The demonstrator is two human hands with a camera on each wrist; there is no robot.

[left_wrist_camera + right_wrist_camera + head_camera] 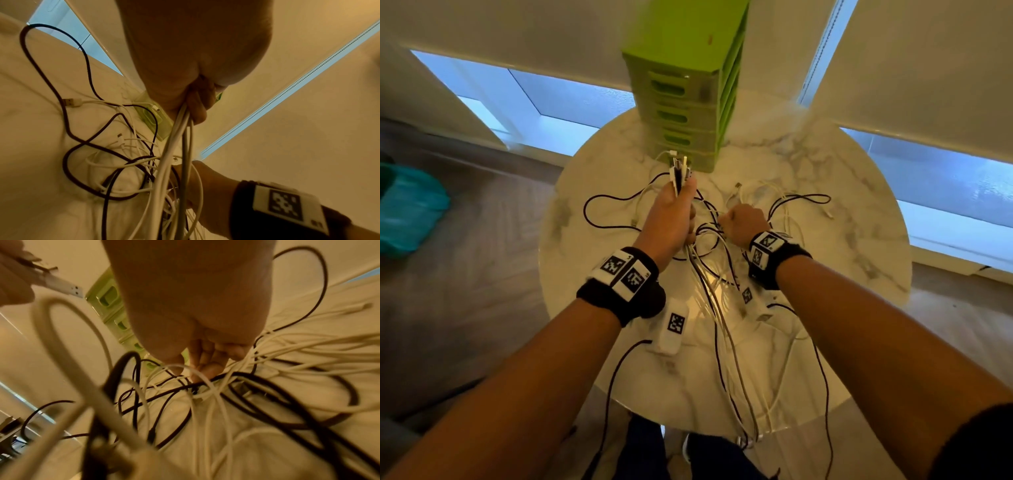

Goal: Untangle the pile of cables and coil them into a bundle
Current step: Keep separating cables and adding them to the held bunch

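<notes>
A round white marble-patterned counter [842, 205] fills the middle of the head view, set in front of low windows with pale blinds. At its far edge stands a tall light-green stack of drawers [681, 92], upright.

Spread across the counter is the pile of cables [784, 209], a mix of thin white cables and dark braided ones. They loop over each other in the centre and to the right, and one dark cable [599, 209] makes a wide loop off to the left. Several strands trail over the near edge of the counter toward the floor.

The left hand [671, 219] is raised above the counter, just in front of the drawers. Its fingers are curled tightly round a gathered bunch of cables [180, 129], mostly white. The plug ends [679, 171] stick up out of the top of the fist, and the rest of the bunch hangs straight down below it, as the left wrist view shows.

The right hand [743, 224] is lower, to the right of the left hand and close to the tangle. Its fingers [207, 360] are curled, with their tips down among the crossing white and dark strands; whether they actually pinch one I cannot tell.

Both wrists wear black bands carrying white blocks printed with black square patterns. A small white box [673, 325] with the same kind of pattern hangs under the left wrist.
</notes>
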